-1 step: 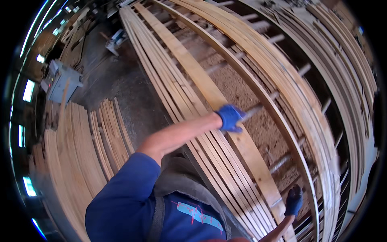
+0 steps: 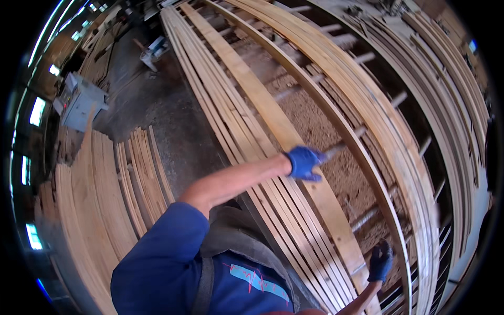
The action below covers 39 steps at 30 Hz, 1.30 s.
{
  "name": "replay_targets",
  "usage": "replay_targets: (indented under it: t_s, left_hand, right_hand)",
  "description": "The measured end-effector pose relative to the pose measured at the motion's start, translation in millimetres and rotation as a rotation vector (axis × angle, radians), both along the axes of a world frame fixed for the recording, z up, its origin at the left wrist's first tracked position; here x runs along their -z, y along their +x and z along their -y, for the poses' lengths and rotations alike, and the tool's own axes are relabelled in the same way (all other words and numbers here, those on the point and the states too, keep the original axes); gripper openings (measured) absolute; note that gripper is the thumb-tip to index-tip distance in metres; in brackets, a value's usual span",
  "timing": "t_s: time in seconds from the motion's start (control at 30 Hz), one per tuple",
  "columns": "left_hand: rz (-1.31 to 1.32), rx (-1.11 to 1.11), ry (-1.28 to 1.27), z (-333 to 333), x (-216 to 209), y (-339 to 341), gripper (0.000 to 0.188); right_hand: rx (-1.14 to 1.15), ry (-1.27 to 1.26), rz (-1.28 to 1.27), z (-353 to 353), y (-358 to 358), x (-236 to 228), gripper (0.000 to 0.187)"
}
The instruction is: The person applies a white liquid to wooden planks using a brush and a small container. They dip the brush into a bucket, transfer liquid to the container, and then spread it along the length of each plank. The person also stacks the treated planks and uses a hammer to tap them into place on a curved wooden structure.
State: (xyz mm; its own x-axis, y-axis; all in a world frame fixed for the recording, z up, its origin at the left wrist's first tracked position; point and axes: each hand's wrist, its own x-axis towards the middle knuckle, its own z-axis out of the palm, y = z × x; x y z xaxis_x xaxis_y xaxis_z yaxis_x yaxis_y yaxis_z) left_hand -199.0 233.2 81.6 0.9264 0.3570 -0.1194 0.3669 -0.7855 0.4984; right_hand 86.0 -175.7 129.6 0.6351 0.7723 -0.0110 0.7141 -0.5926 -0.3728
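Note:
My left hand (image 2: 304,163), in a blue glove, is over a wide flat board (image 2: 281,123), with its fingers stretched toward the board's right edge and the thumb apart. Whether it presses on the wood I cannot tell. My right hand (image 2: 380,261), in a dark blue glove, is lower right, between that board and a long board standing on edge (image 2: 354,142). Its fingers point up, slightly bent, and nothing shows in them. Left of the flat board, several narrow planks (image 2: 244,131) lie side by side.
Metal rollers (image 2: 362,220) cross above heaped sawdust (image 2: 315,118). More long boards (image 2: 388,126) lie to the right, with stacked lumber (image 2: 446,94) beyond. At left stand wood stacks (image 2: 105,184) and a grey machine cabinet (image 2: 81,102) on the dark floor (image 2: 173,115).
My left hand has shifted slightly down and right in the picture, and its thumb shows more clearly. The right hand has barely moved. The whole view has turned a little.

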Motion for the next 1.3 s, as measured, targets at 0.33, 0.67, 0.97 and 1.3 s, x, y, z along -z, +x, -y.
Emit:
replay_targets:
  t_s: [0.33,0.67,0.97,1.3]
  left_hand:
    - [0.567,-0.132,-0.069,-29,-60,-289,0.046]
    - [0.449,-0.441,-0.103,-166,-35,-511,0.043]
    - [-0.197,-1.201,-0.180,-253,167,-780,0.029]
    - [0.328,-2.198,-1.436,-250,244,-956,0.045]
  right_hand:
    - [-0.458,0.142,-0.037,-276,-259,-50,0.027]
    - [-0.877,0.431,-0.001,-628,-463,-58,0.049]
    - [-0.585,0.024,0.099,-817,-543,56,0.061]
    - [-0.735,0.396,0.133,-1123,-676,-2,0.049]
